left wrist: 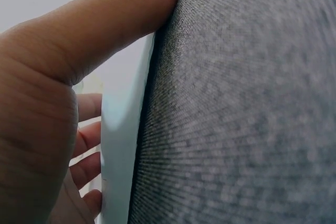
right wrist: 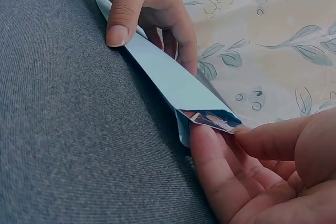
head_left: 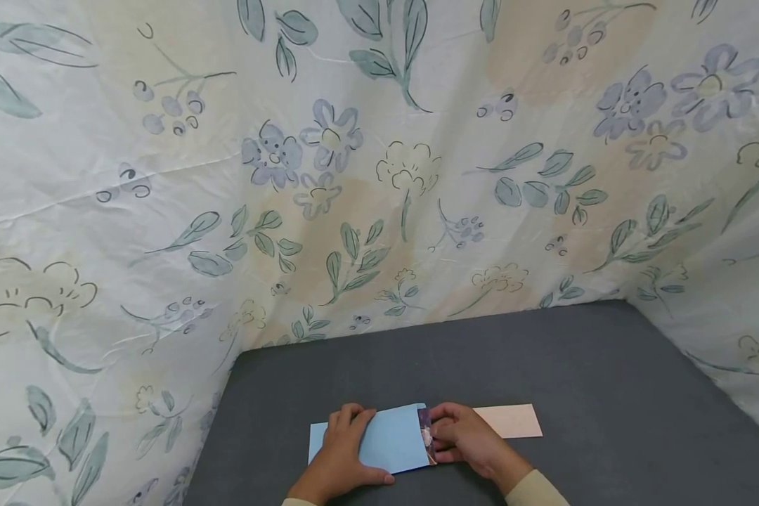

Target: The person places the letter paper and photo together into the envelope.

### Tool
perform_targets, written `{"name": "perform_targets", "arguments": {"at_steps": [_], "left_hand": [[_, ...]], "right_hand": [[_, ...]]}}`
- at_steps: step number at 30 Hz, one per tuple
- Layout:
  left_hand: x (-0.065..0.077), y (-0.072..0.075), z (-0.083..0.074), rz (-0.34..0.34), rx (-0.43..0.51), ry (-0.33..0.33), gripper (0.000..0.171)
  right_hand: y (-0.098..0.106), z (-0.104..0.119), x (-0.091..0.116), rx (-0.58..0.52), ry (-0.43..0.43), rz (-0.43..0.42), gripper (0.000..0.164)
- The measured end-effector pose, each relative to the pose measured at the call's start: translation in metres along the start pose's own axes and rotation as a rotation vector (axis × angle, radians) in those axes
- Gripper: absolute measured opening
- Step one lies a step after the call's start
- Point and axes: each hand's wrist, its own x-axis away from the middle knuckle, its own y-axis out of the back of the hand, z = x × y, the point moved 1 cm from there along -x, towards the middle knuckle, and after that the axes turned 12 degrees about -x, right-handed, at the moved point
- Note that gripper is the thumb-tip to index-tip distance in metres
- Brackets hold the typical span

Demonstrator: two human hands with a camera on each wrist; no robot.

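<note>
A light blue envelope (head_left: 395,439) lies on the dark table in the head view, its open end facing right. My left hand (head_left: 344,450) spans it and holds it, thumb on the near edge and fingers at the far edge. Out of the opening sticks the end of a dark printed card (right wrist: 215,120), which looks like a photo. My right hand (head_left: 464,436) pinches that end between thumb and fingers. Most of the card is hidden inside the envelope. In the left wrist view, the thumb presses along the envelope's edge (left wrist: 123,124).
A pale pink paper strip (head_left: 509,422) lies behind and right of my right hand. Another light blue piece (head_left: 316,439) shows left of my left hand; whether it joins the envelope I cannot tell. Floral cloth (head_left: 405,211) hangs around the grey table (head_left: 594,379).
</note>
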Motion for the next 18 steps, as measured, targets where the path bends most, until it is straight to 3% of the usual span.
{"name": "perform_targets", "arguments": {"at_steps": [18], "left_hand": [[-0.005,-0.004,-0.002,-0.013,0.005,0.004,0.115]], "right_hand": [[-0.001,-0.002,-0.013,0.017,-0.002,0.022,0.026]]}}
